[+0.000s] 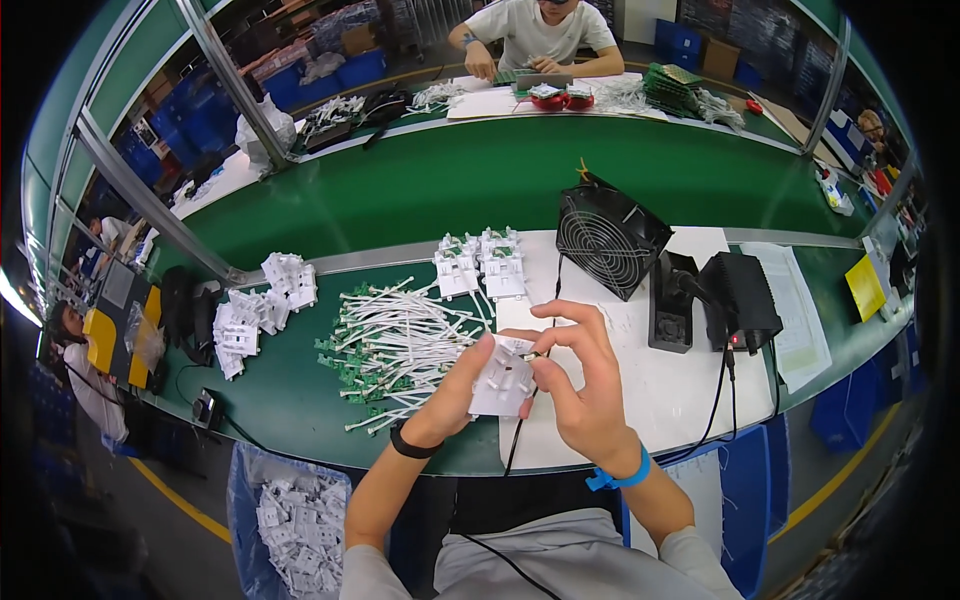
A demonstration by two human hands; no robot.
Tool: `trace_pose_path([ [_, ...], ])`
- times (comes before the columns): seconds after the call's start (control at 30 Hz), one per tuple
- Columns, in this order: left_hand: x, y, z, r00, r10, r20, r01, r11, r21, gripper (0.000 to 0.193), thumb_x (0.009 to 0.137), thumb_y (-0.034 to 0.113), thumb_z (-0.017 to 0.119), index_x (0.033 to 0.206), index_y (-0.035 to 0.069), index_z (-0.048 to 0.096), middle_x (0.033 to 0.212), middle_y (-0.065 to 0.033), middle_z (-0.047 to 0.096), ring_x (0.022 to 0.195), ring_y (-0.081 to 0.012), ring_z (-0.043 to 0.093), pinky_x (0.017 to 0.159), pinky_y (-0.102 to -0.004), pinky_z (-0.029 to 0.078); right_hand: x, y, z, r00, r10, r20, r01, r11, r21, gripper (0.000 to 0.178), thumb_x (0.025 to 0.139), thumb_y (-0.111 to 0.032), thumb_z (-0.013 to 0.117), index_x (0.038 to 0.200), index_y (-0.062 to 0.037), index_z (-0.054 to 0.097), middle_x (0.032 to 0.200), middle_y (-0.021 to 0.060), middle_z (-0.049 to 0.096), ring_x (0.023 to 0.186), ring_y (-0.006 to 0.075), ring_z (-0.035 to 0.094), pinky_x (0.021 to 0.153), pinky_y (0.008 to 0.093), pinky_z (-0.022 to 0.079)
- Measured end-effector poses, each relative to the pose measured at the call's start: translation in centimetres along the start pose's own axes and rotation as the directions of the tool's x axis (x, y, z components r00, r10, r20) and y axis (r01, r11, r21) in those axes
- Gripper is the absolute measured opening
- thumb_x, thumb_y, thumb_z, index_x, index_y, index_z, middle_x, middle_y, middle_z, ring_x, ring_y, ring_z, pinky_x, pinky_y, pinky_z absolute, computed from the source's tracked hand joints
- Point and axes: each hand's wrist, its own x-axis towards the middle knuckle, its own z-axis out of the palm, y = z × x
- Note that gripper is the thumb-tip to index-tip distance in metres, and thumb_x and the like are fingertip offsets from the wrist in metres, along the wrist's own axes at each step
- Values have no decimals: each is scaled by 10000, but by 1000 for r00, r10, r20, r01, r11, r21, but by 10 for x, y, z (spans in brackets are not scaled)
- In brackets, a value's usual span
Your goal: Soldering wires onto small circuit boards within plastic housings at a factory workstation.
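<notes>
Holding white plastic piece (497, 392), flat, squarish, small raised tabs (508, 379)

The worktop (300, 400) is brightly lit; a lamp (16, 298) glares at far left. Fisheye distortion curves straight edges; corners are black.

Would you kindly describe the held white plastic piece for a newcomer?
Above the green workbench are the left hand with a black wristband and the right hand with a blue wristband. Between them is the white plastic piece, the only one held.
</notes>
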Motion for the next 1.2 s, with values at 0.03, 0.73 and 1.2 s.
trace_pose_path([
  [0.03,1,1,2,996,-82,-36,79,992,-95,645,1084,530,372,1415,-5,515,962,-129,708,719,-222,694,689,-323,559,1,1,-1,998,30,53,-28,999,-43,111,899,15,652,1001,-16,620,1324,183,547,1203,345,539,1029,411,442],
  [0.73,-5,6,-10,939,-340,48,336,938,82,586,1106,522,297,1215,38,609,941,-163,743,655,-183,678,633,-296,552,4,22,-25,837,290,464,-355,933,58,74,974,-74,657,991,-6,636,1224,131,603,1051,235,630,979,373,475],
  [1.2,-11,3,-16,763,-558,327,585,811,17,617,1094,571,236,1344,88,528,1012,-274,747,615,-260,711,584,-313,581,1,36,-37,663,294,688,-423,906,21,165,895,-144,771,868,-12,675,1239,116,632,1077,240,638,974,356,497],
])
